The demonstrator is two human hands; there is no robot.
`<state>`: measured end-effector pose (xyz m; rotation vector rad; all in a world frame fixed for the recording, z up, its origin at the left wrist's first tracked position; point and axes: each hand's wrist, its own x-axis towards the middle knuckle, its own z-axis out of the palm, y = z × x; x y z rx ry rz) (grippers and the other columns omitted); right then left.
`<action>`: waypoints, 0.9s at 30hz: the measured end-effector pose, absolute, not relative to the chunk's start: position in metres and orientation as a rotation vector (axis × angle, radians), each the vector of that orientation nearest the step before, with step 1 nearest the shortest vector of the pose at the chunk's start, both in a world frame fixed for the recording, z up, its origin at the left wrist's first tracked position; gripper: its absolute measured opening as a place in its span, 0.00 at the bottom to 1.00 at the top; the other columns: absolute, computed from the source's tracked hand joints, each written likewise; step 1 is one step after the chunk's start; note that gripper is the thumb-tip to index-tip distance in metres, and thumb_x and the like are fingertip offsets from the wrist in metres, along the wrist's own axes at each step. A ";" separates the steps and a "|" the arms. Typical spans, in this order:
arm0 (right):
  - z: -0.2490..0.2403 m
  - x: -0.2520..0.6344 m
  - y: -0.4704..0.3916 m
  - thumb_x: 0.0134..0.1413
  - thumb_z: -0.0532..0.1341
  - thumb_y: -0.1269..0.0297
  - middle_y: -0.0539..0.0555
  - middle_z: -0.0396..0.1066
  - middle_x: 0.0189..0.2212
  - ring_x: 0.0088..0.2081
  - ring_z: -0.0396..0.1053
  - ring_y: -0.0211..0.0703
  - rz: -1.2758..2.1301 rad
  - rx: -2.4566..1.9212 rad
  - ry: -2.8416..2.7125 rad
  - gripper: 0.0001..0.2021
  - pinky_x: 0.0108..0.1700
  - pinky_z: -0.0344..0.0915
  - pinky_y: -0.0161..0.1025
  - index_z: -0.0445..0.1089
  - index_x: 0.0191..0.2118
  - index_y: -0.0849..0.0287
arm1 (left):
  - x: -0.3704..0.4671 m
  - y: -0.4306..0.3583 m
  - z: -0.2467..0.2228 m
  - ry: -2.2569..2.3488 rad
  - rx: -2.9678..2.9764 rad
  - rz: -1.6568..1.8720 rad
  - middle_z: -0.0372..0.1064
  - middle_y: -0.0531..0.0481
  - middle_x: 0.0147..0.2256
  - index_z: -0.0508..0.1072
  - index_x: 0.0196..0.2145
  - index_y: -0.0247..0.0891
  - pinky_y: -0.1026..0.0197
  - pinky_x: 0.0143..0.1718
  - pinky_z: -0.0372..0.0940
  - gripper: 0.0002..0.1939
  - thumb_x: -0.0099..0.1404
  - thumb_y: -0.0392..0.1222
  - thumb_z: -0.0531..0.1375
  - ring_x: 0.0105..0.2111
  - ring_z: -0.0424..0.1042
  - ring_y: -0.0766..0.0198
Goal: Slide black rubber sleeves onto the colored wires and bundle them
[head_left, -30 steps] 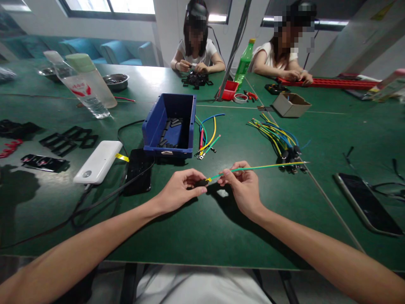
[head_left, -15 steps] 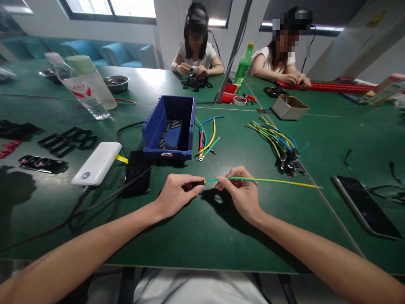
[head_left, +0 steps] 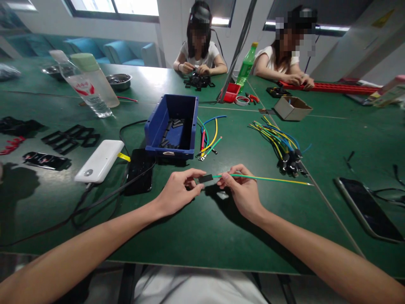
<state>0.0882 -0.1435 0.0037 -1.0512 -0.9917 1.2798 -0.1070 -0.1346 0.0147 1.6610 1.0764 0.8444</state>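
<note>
A green-and-yellow wire (head_left: 278, 180) runs roughly level over the green table, with a bare tip at its right end. My right hand (head_left: 242, 188) pinches it near its left end. On that end sits a short black sleeve (head_left: 206, 178), which looks like heat-shrink tubing. My left hand (head_left: 182, 185) has thumb and index finger at the sleeve's left end, in a loose pinch; whatever is inside the sleeve is hidden. Beyond my hands stands a blue bin (head_left: 171, 147) holding several short black sleeves (head_left: 175, 123).
Loose coloured wires (head_left: 216, 131) lie beside the bin. A bundle of wires with black ends (head_left: 289, 154) rests at right. Phones (head_left: 367, 207), a white power bank (head_left: 100, 161), its cable and bottles (head_left: 85, 90) stand around. Two co-workers sit across the table.
My left fingers have loosened, and more of the black sleeve shows, now covering the yellow band seen at its right end before. The wire has shifted slightly left.
</note>
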 end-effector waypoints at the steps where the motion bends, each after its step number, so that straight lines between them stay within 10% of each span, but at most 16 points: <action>1: 0.003 0.089 -0.143 0.46 0.69 0.61 0.47 0.75 0.24 0.26 0.74 0.39 1.290 -1.049 -0.977 0.14 0.29 0.69 0.35 0.62 0.30 0.55 | -0.107 -0.134 0.015 1.075 1.658 0.856 0.73 0.49 0.30 0.74 0.45 0.33 0.68 0.25 0.63 0.16 0.59 0.40 0.61 0.23 0.67 0.70; 27: 0.001 0.088 -0.141 0.46 0.69 0.62 0.50 0.77 0.28 0.25 0.73 0.37 1.308 -1.011 -0.935 0.14 0.28 0.68 0.33 0.61 0.30 0.56 | -0.106 -0.130 0.011 1.007 1.493 0.861 0.75 0.46 0.36 0.75 0.41 0.33 0.65 0.34 0.68 0.13 0.59 0.40 0.62 0.31 0.73 0.66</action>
